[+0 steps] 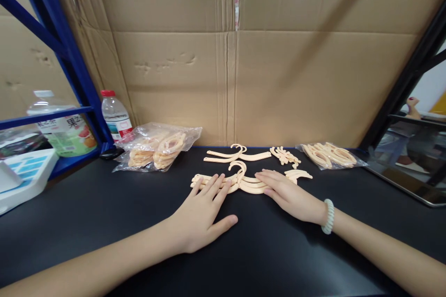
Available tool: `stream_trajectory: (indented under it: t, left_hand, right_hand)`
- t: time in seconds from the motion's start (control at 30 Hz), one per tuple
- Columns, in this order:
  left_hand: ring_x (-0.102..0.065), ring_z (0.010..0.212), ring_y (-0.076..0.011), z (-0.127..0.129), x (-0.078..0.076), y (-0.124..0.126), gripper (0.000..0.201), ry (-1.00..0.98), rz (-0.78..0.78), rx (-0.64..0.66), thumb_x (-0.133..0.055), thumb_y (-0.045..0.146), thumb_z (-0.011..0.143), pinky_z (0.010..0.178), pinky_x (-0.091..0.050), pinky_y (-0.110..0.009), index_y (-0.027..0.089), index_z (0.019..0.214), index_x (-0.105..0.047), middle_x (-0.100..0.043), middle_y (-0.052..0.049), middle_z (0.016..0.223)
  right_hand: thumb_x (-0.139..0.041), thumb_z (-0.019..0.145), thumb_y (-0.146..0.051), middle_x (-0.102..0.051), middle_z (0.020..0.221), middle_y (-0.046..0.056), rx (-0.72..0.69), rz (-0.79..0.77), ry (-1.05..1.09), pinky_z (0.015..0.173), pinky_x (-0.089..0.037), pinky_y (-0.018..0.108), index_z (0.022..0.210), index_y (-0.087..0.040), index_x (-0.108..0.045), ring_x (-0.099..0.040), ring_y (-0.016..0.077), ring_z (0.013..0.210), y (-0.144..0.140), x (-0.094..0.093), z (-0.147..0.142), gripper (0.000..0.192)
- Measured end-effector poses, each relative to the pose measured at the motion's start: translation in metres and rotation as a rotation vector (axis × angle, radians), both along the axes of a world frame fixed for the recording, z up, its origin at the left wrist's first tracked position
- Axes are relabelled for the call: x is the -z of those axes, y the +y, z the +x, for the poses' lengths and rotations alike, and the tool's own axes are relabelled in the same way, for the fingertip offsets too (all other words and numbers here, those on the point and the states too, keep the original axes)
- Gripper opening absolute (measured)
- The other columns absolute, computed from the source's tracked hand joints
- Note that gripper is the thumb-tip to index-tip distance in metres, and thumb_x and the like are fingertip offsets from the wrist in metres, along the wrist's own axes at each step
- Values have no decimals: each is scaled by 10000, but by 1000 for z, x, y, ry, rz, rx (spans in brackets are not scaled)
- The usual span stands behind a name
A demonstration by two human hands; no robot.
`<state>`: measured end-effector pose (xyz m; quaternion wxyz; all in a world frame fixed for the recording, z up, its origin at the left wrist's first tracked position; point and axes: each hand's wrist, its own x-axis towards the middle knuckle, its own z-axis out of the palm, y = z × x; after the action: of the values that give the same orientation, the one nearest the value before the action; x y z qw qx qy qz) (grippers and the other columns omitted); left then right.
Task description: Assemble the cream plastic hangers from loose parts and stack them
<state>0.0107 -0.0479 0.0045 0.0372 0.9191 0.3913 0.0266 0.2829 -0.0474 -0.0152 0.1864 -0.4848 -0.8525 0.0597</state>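
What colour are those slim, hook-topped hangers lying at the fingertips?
The slim, hook-topped hangers are plain pale peach, best seen in the head view.

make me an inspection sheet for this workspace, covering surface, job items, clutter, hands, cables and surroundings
Surface: black tabletop, glossy.
Job items: stacked cream hangers, hooks pointing away from the person; another hanger lies behind, small loose cream pieces to its right.
Clutter: clear plastic bags of cream parts, left and right; red-capped bottle behind the left one.
Hands: left hand and right hand both rest fingers on the stack, one per side.
Cables: nothing seen.
Surroundings: creased cardboard panels behind; blue metal frame at left.
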Motion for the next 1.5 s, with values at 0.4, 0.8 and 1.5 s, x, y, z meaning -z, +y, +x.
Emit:
stream_trajectory:
  t: [0.4,0.8,1.5]
  left_hand:
    - [-120,1426,-318,1,1,0,719,-11,40,22,-228,623,926,1110,-152,-584,162,1478,-231,-199,-127,1537]
    - [-109,1423,-331,3,1,1,731,-15,13,5,-267,619,918,1114,-120,-596,141,1470,-254,-204,-145,1533]
    - [-614,953,-240,-14,5,54,253,-531,207,-96,-421,307,896,916,-416,-435,184,981,-626,-684,-67,995]
  right_hand:
    - [-331,961,-312,-459,1421,123,4,-14,-17,1119,-311,494,1359,-135,-464,-348,257,1360,0,-2,0,456]
    - [-395,935,-288,-471,1400,151,0,10,40,1106,-336,486,1352,-116,-467,-379,263,1338,4,3,2,457]
    - [-477,886,-129,-619,1124,96,-377,149,170,977,-453,376,1120,-191,-614,-545,199,1098,-20,-15,-15,278]
